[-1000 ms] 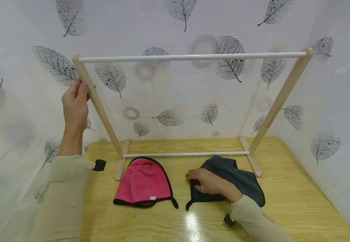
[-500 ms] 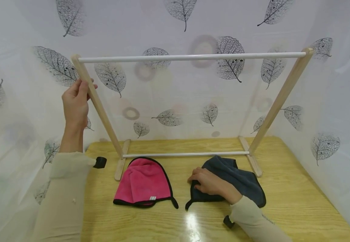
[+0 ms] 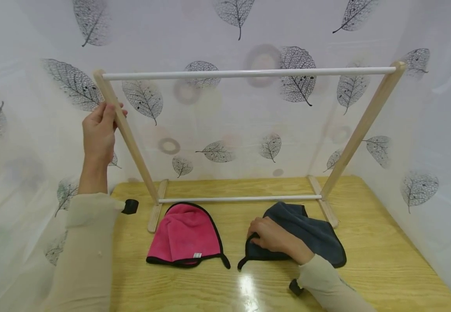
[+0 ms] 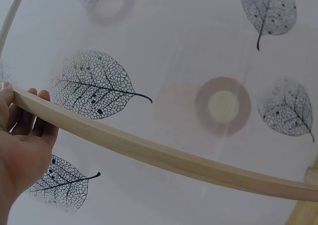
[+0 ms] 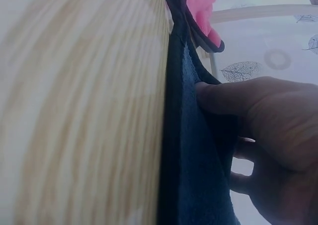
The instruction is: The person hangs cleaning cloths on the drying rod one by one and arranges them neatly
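In the head view my left hand (image 3: 98, 136) grips the left wooden upright (image 3: 133, 143) of a drying rack, high up near the white top rail (image 3: 248, 73). Thumb and fingers lie on either side of the wood in the left wrist view (image 4: 22, 158). My right hand (image 3: 274, 236) pinches the left part of a dark grey towel (image 3: 313, 229) with black edging on the table. The right wrist view has the thumb (image 5: 223, 98) on the cloth and fingers behind it. Left of it lies a folded pink towel (image 3: 188, 236) with a black border and hanging loop.
The rack stands on two wooden feet (image 3: 328, 213) at the back of the yellow wood-grain table (image 3: 217, 288). A white lower rail (image 3: 241, 199) runs just behind both towels. Behind everything hangs a pale curtain (image 3: 225, 112) printed with leaves.
My right hand has slid slightly to the right and its fingers have curled in on the dark towel's edge, which has shifted a little. The left hand keeps hold of the upright.
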